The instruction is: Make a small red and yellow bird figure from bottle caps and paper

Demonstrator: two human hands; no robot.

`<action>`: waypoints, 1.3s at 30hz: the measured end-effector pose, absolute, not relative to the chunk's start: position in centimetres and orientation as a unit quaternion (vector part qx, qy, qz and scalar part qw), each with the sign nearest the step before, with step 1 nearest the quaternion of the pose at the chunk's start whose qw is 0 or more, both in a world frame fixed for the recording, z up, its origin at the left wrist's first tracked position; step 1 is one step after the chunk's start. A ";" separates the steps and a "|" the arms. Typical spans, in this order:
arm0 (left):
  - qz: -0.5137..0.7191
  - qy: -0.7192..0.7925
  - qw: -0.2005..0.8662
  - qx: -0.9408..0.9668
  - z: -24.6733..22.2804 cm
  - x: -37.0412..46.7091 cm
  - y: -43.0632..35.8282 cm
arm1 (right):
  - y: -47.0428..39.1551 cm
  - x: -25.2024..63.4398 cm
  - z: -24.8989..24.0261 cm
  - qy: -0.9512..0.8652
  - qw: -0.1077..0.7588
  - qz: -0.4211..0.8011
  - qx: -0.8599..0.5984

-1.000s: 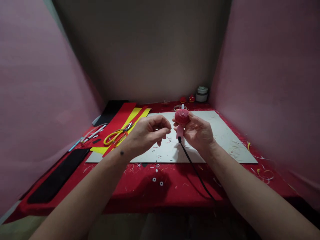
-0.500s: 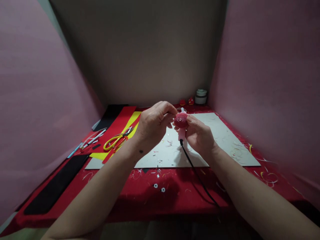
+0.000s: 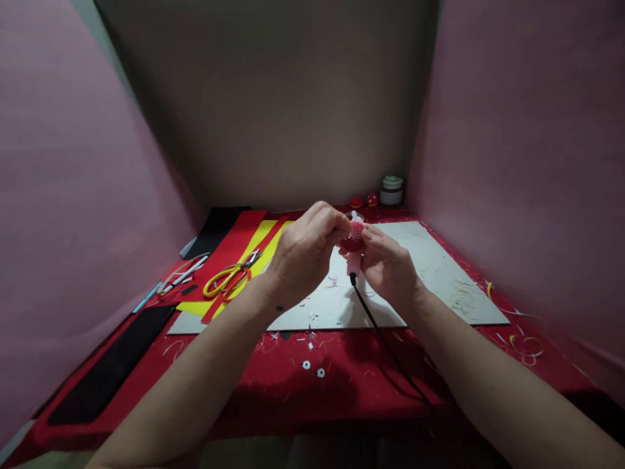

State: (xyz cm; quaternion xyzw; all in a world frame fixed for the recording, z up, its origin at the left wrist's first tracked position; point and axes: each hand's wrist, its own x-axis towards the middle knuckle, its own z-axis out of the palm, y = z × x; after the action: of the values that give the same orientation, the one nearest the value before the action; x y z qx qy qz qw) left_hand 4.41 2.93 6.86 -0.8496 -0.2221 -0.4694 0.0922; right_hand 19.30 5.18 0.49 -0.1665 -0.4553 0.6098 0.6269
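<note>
A small round red textured piece (image 3: pixel 355 238) is held over the white board (image 3: pixel 434 273). My right hand (image 3: pixel 390 264) grips its right side between thumb and fingers. My left hand (image 3: pixel 307 251) has its fingertips pinched together at the upper left of the piece; whether they grip something small there is hidden. Just behind and below the piece is a pink tool (image 3: pixel 354 264) with a black cord (image 3: pixel 374 322) running from its lower end toward the front edge.
Yellow-handled scissors (image 3: pixel 229 277) lie on red and yellow strips at the left. Two white rings (image 3: pixel 313 369) are near the front. A lidded jar (image 3: pixel 391 190) and two red figures (image 3: pixel 364 200) stand behind. Scraps dot the red cloth (image 3: pixel 273 397).
My left hand has moved slightly right, and its fingertips now cover the upper left of the red piece. The red piece has turned a little; my right hand has kept its hold.
</note>
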 end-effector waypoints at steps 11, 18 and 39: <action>-0.535 -0.268 0.051 -0.799 6.2 4.8 3.2 | 4.7 19.3 0.8 -0.456 0.624 0.609 -0.180; -0.574 -0.241 0.051 -0.781 6.1 5.0 3.2 | 4.9 19.2 0.6 -0.449 0.622 0.620 -0.166; -0.568 -0.178 0.107 -0.796 5.8 5.0 3.3 | 4.6 18.8 0.9 -0.434 0.613 0.640 -0.166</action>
State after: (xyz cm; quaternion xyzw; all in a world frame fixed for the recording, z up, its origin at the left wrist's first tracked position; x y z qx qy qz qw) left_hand 5.03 3.29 5.85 -0.7962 -0.1785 -0.5681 0.1072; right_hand 18.81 4.58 0.85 -0.1657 -0.4339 0.6396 0.6125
